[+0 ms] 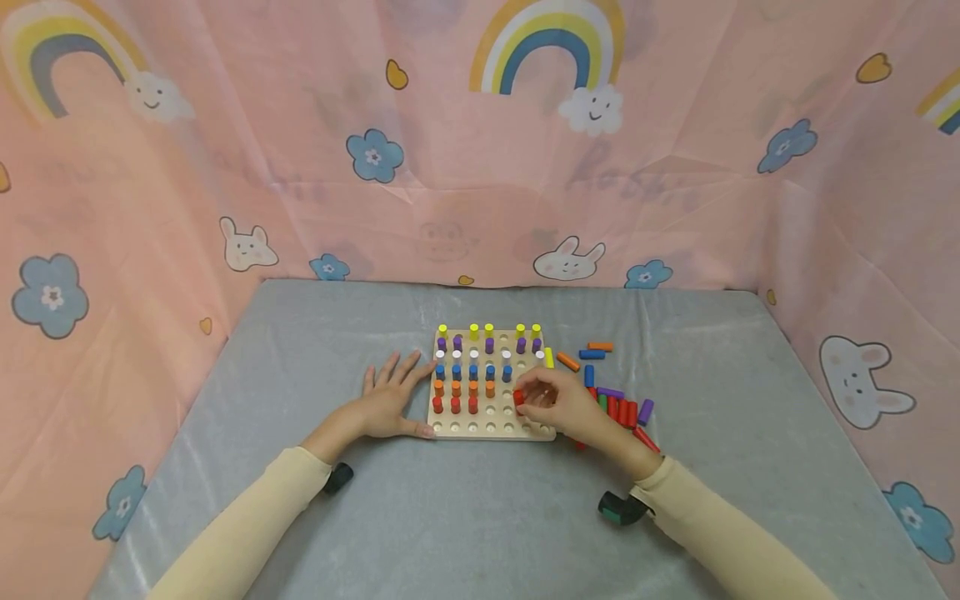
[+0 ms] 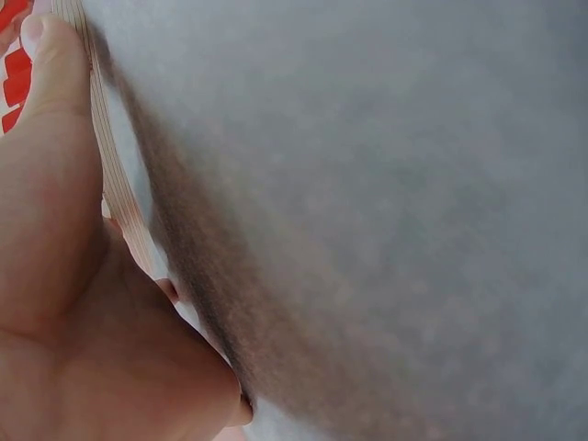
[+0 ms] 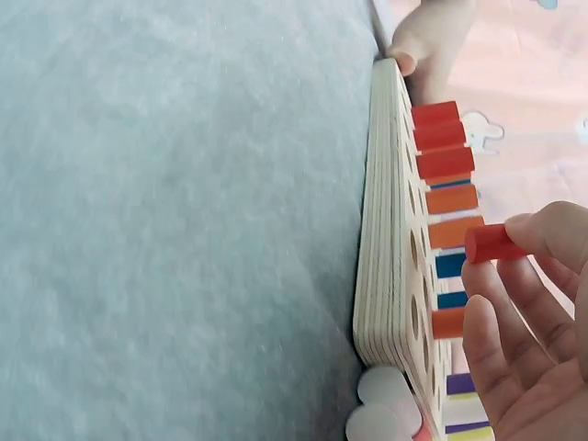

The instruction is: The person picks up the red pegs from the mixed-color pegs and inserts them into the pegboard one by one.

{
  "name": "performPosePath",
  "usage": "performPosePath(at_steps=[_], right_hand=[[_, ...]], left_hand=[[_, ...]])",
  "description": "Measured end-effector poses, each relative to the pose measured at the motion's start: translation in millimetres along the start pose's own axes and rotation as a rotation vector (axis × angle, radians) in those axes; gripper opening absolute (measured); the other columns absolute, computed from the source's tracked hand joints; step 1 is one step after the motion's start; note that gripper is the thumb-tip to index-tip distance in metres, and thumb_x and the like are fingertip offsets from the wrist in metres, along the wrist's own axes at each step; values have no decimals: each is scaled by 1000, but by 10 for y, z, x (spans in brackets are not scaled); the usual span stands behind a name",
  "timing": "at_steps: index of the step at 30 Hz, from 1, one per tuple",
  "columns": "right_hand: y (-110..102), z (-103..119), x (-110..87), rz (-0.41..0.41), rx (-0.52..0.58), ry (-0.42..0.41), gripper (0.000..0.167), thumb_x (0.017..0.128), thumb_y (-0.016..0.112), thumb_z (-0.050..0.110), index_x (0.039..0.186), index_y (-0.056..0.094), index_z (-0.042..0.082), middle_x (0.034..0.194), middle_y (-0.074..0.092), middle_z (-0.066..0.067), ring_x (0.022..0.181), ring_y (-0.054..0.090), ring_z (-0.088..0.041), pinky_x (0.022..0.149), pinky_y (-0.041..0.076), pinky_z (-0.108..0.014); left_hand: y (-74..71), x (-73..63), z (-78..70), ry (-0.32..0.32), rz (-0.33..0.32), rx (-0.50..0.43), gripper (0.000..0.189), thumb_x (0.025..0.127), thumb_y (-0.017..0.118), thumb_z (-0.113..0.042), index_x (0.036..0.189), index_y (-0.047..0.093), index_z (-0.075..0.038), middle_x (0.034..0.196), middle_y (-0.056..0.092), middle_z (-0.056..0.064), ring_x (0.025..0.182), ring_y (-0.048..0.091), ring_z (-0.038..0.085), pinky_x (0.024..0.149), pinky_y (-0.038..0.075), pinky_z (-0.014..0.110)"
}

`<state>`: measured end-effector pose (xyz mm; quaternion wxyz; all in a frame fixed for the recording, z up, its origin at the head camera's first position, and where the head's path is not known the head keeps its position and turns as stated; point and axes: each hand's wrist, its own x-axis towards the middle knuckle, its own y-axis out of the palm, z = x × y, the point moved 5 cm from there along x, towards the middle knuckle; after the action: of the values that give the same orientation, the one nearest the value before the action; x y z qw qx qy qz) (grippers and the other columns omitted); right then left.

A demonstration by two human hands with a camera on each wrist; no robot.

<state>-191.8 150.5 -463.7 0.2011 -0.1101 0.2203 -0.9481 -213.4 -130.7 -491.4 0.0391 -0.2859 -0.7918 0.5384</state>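
Note:
A wooden pegboard point(image 1: 471, 430) lies on the table, with rows of yellow, purple, white, blue, orange and red pegs standing in its holes. My right hand point(image 1: 551, 400) pinches a red peg point(image 3: 494, 243) between thumb and fingers, just above the board's right part. In the right wrist view the peg's lower end is apart from the board's face. My left hand point(image 1: 390, 402) lies spread at the board's left edge, its thumb and fingertips touching that side. Three red pegs point(image 1: 455, 406) stand in the front filled row, near the left.
Loose pegs lie to the right of the board, partly behind my right hand: several red pegs point(image 1: 622, 412), a purple peg point(image 1: 646, 412), a blue peg point(image 1: 592, 355) and an orange peg point(image 1: 600, 346) among them. Pink patterned cloth point(image 1: 465, 208) walls the grey-covered table point(image 1: 480, 517).

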Motion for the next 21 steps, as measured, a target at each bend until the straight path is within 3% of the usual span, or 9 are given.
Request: performPosePath(at_steps=[21], right_hand=[[182, 6, 10, -158, -27, 21, 25, 83, 80, 12, 106, 70, 9, 95, 75, -7, 80, 70, -13, 66, 57, -22]], left_hand=[[6, -6, -19, -16, 1, 21, 110, 76, 75, -62, 160, 14, -25, 169, 2, 12, 154, -6, 44, 114, 0, 75]])
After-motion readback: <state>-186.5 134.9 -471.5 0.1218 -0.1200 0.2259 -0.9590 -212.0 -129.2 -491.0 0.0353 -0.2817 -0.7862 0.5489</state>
